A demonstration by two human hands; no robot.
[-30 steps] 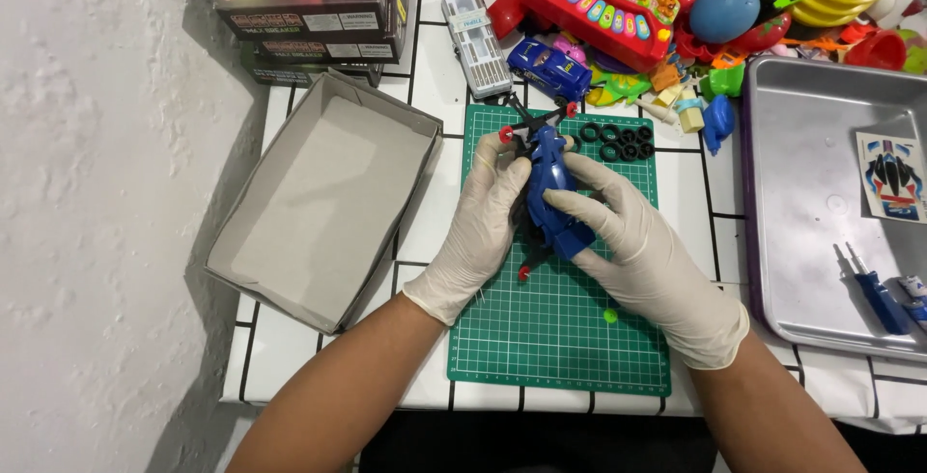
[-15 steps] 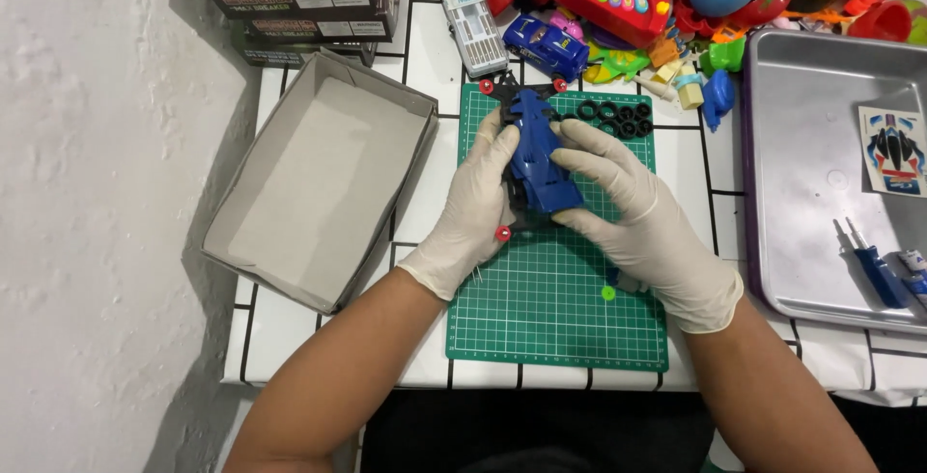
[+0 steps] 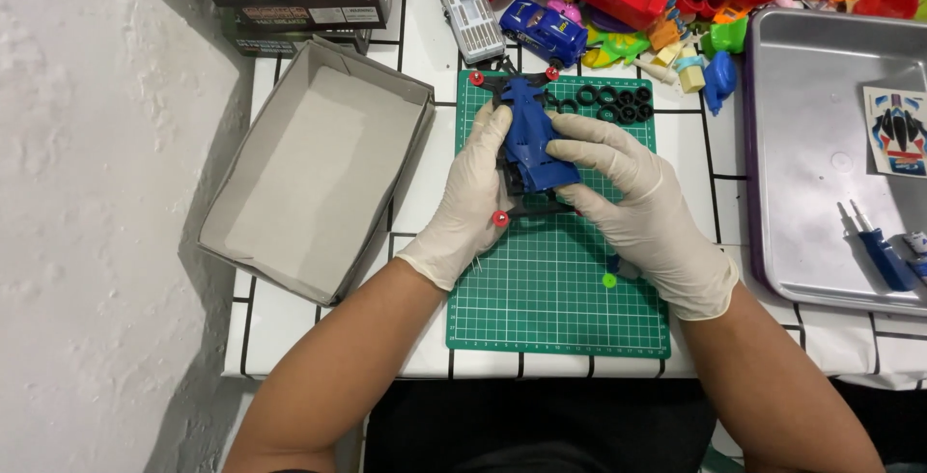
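Both hands wear pale gloves that end at the wrists; the forearms are bare and come up from the lower edge, angling inward toward each other. The left hand (image 3: 473, 193) stands on its edge, palm turned right, fingers stretched up and forward, thumb tucked in low. The right hand (image 3: 637, 208) lies palm down, knuckles up, its fingers (image 3: 579, 130) pointing left and curled closed toward the left hand. The fingertips of the two hands nearly meet.

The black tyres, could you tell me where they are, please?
In the head view, the black tyres lie at the green mat's top right, just beyond the right hand.
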